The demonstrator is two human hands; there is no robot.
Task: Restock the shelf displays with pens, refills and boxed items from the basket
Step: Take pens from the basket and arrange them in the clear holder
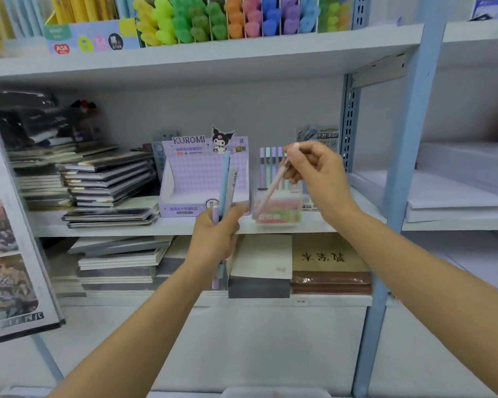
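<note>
Currently the right hand (314, 170) pinches a pink pen (270, 188) near its top, tilted, with the lower end at the holder (279, 216) on the shelf (127, 229); I cannot tell if it is inside yet. The left hand (216, 234) is curled round a bundle of pens (226, 185), upright before the Kuromi box (184, 179). Judged: pens are light, stiff and smooth, so apt to slip from a loose fist; pinch one at mid-barrel.
</note>
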